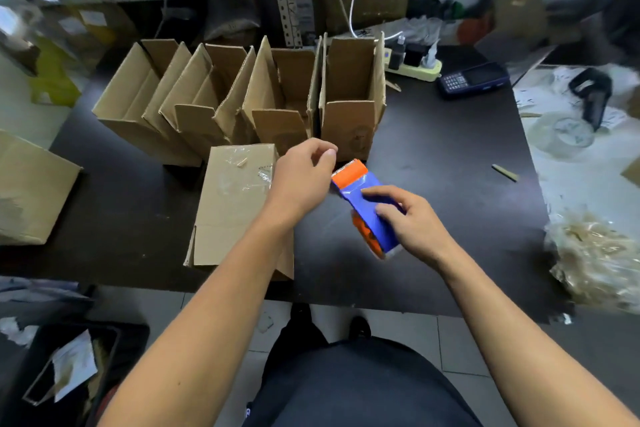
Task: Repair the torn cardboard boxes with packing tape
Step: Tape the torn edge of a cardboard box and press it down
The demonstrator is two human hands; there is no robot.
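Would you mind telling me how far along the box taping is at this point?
Done: the flat box lying in front of the person already carries clear tape near its top end. In hand: the right hand holds the blue and orange tape dispenser, while the left hand pinches at its toothed end, apparently freeing the tape. Left: a row of open boxes stands behind; whether they need tape cannot be told.

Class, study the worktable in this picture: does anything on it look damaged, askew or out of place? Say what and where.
The flattened box lying in front of the upright boxes wears crumpled, wrinkled clear tape near its top end, an untidy patch. A stray cardboard scrap lies alone on the dark table, right of the hands. Nothing looks spilled.
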